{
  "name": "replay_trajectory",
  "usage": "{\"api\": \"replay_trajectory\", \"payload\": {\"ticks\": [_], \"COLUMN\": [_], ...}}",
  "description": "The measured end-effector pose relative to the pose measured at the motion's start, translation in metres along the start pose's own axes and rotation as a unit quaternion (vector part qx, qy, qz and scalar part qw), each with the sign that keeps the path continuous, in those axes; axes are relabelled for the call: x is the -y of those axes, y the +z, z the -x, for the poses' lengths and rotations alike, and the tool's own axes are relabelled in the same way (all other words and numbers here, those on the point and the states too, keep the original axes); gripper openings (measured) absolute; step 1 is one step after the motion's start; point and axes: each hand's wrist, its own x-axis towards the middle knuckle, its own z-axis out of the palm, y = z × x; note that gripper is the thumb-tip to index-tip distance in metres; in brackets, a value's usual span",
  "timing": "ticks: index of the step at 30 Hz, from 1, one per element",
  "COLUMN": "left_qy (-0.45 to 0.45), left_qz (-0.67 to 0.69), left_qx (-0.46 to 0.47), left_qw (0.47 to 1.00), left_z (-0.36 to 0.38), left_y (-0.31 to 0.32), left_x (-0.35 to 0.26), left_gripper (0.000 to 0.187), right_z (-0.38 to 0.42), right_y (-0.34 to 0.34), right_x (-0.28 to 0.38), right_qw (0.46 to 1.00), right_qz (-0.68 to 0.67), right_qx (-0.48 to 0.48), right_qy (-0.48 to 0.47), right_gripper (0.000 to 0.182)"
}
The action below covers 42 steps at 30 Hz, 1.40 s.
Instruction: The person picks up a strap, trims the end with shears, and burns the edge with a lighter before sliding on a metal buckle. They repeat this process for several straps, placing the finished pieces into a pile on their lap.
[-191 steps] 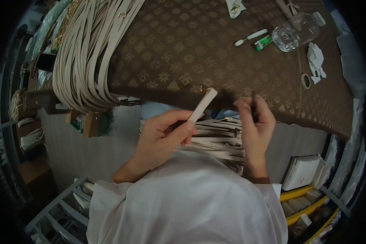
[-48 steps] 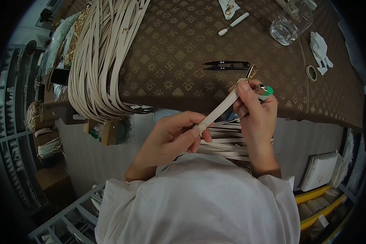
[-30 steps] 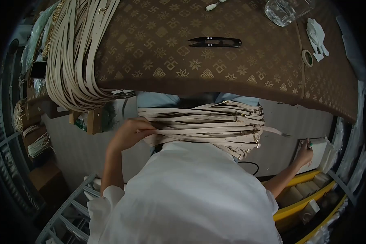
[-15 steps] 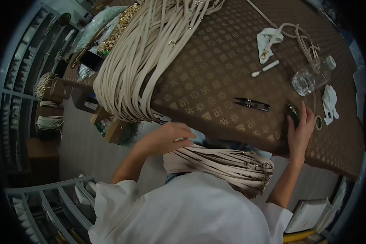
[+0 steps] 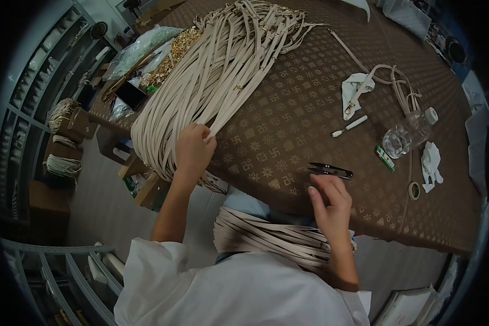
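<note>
Hands parted across a brown patterned table [image 5: 288, 108], each reaching for something different.

Left hand [image 5: 193, 152], off the lap bundle [image 5: 266, 239] it touched a moment ago, now pinches one strap from the big pile of beige straps [image 5: 212, 76] at the table's near edge. Right hand [image 5: 328, 204], fingers loosely curled and empty, has dropped the green lighter [image 5: 384, 158] and hovers just beside the black thread snips [image 5: 330, 171].

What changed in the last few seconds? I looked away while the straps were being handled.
The left hand let go of the single strap it held and now pinches one from the big strap pile on the table. The right hand released the lighter, now lying by the bottle, and reaches toward the snips. The lap bundle stayed.
</note>
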Motion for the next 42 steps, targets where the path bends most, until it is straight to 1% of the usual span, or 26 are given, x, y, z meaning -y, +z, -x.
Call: {"api": "replay_trajectory", "payload": {"ticks": [1,2,3,4,5,6,7,8,9,10,12,13,15,16,20,23,25,27,29,31,32,34,35,37,39,42], "left_qy": [-0.001,-0.031,-0.061,-0.063,-0.082,-0.101,-0.057,-0.012,0.010,0.006,-0.095,-0.101,-0.045,-0.072,-0.124,-0.170,-0.219,-0.252,-0.280,-0.288,-0.292,-0.259,-0.261,-0.213,-0.211,-0.219], "left_qz": [0.001,0.122,0.240,0.241,0.309,0.372,0.414,0.454,0.499,0.500,0.501,0.503,0.476,0.481,0.548,0.582,0.581,0.576,0.572,0.622,0.624,0.639,0.640,0.633,0.633,0.642], "left_qx": [-0.001,0.028,0.059,0.061,0.151,0.238,0.231,0.223,0.219,0.219,0.346,0.347,0.438,0.455,0.413,0.400,0.377,0.348,0.323,0.321,0.322,0.326,0.328,0.372,0.379,0.384], "left_qw": [1.000,0.992,0.967,0.966,0.935,0.891,0.879,0.862,0.839,0.838,0.788,0.785,0.761,0.746,0.717,0.688,0.687,0.696,0.700,0.653,0.649,0.647,0.644,0.645,0.641,0.627], "left_z": [0.001,0.002,0.004,0.009,0.016,0.023,0.030,0.037,0.044,0.049,0.057,0.063,0.078,0.085,0.116,0.125,0.123,0.116,0.106,0.097,0.095,0.094,0.096,0.099,0.101,0.105], "left_y": [-0.003,-0.008,-0.014,-0.020,-0.027,-0.029,-0.025,-0.021,-0.009,-0.007,-0.010,-0.011,-0.013,-0.019,-0.022,-0.028,-0.035,-0.037,-0.033,-0.029,-0.028,-0.026,-0.028,-0.031,-0.038,-0.045], "left_x": [-0.006,-0.016,-0.028,-0.042,-0.059,-0.072,-0.082,-0.090,-0.090,-0.086,-0.079,-0.073,-0.061,-0.060,-0.035,-0.020,-0.017,-0.027,-0.042,-0.055,-0.058,-0.062,-0.061,-0.058,-0.056,-0.057], "left_gripper": [0.010,0.010,0.009,0.009,0.010,0.010,0.011,0.011,0.010,0.010,0.011,0.011,0.016,0.021,0.020,0.022,0.021,0.020,0.020,0.020,0.020,0.019,0.019,0.018,0.018,0.018], "right_z": [-0.002,-0.004,-0.007,-0.009,-0.012,-0.017,-0.022,-0.029,-0.037,-0.046,-0.069,-0.082,-0.104,-0.113,-0.150,-0.171,-0.166,-0.130,-0.077,-0.039,-0.037,-0.035,-0.039,-0.046,-0.049,-0.053], "right_y": [0.007,0.014,0.021,0.030,0.042,0.056,0.064,0.066,0.068,0.069,0.057,0.050,0.034,0.025,-0.003,-0.015,-0.005,0.019,0.050,0.064,0.064,0.062,0.058,0.048,0.042,0.039], "right_x": [0.002,0.005,0.008,0.012,0.014,0.015,0.016,0.017,0.018,0.019,0.015,0.005,-0.013,-0.020,-0.059,-0.084,-0.078,-0.030,0.013,0.029,0.027,0.022,0.021,0.011,0.005,0.007], "right_qw": [0.999,0.999,0.986,0.951,0.951,0.931,0.907,0.907,0.865,0.815,0.850,0.828,0.796,0.787,0.778,0.742,0.757,0.843,0.889,0.848,0.847,0.829,0.847,0.843,0.831,0.834], "right_qz": [-0.026,-0.025,-0.141,-0.253,-0.252,-0.310,-0.366,-0.364,-0.440,-0.512,-0.453,-0.487,-0.530,-0.541,-0.545,-0.599,-0.563,-0.448,-0.326,-0.305,-0.303,-0.388,-0.394,-0.419,-0.466,-0.462], "right_qx": [0.015,0.015,0.066,0.116,0.118,0.118,0.117,0.120,0.111,0.100,0.040,0.020,-0.020,-0.040,-0.127,-0.106,-0.129,0.033,0.190,0.349,0.351,0.253,0.188,0.151,0.103,0.062], "right_qy": [-0.012,-0.012,0.059,0.131,0.135,0.154,0.173,0.176,0.215,0.252,0.265,0.277,0.292,0.295,0.285,0.282,0.306,0.296,0.258,0.257,0.262,0.312,0.304,0.300,0.285,0.295], "right_gripper": [0.017,0.017,0.018,0.020,0.020,0.022,0.024,0.024,0.022,0.020,0.018,0.019,0.021,0.021,0.022,0.025,0.026,0.027,0.026,0.022,0.022,0.020,0.021,0.021,0.022,0.022]}}
